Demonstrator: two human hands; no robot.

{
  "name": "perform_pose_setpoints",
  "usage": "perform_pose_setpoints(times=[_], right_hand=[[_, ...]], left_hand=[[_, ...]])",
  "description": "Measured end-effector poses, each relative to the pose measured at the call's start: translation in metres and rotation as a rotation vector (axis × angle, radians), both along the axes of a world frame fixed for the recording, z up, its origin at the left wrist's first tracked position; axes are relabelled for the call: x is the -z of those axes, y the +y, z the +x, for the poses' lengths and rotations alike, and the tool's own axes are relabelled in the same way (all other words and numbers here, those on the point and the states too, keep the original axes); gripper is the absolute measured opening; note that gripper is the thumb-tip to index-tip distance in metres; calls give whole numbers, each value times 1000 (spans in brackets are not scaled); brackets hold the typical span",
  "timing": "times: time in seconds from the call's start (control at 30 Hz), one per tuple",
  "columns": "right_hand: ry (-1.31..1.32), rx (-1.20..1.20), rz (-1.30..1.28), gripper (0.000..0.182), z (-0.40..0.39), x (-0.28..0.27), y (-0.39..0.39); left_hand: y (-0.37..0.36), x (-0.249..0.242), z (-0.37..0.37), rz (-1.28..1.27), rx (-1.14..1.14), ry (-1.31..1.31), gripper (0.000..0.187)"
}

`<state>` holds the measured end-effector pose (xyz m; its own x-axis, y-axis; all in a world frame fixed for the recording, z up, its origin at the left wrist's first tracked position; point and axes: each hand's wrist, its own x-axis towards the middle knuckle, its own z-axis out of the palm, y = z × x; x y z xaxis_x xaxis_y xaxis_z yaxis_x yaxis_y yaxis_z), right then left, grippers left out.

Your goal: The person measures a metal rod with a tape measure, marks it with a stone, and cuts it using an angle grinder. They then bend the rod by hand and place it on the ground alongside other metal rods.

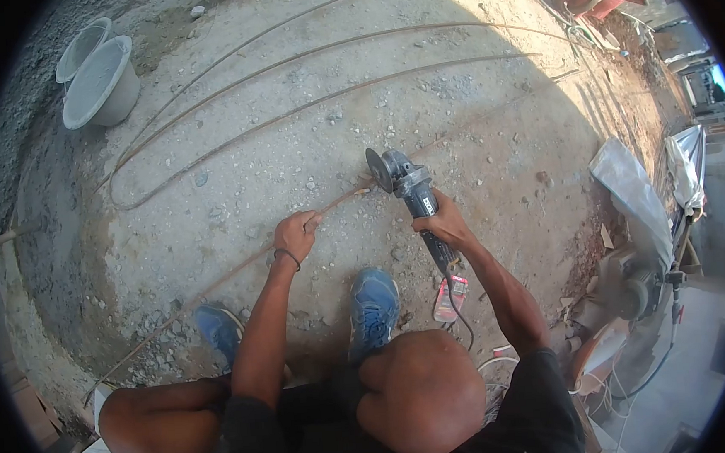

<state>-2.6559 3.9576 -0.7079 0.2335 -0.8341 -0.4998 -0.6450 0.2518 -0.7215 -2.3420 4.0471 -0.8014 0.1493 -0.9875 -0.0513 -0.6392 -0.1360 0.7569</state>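
Observation:
My right hand (445, 221) is wrapped round the body of an angle grinder (419, 198), whose disc (379, 171) points up and to the left. A thin rusty rod (232, 272) runs slantwise along the ground, passing by the disc. Closed fingers of my left hand (298, 234) hold this rod to the left of the grinder. Where the disc is nearest the rod, I cannot tell whether they touch. From the grinder's rear end a cable (465, 320) curves down beside a pink packet (451, 297).
Long bent rods (286, 58) lie across the ground ahead. Two grey buckets (105, 91) stand at the upper left. On the right are a metal sheet (628, 189) and a blurred machine (635, 293). My blue shoes (374, 309) are near the rod.

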Motion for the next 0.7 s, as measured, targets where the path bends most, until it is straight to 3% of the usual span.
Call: perform_pose_setpoints(times=[0.7], right_hand=[[47,-13,-9,65,1,-7,1]], left_hand=[[-1,-4,0,-11,9,19,23]])
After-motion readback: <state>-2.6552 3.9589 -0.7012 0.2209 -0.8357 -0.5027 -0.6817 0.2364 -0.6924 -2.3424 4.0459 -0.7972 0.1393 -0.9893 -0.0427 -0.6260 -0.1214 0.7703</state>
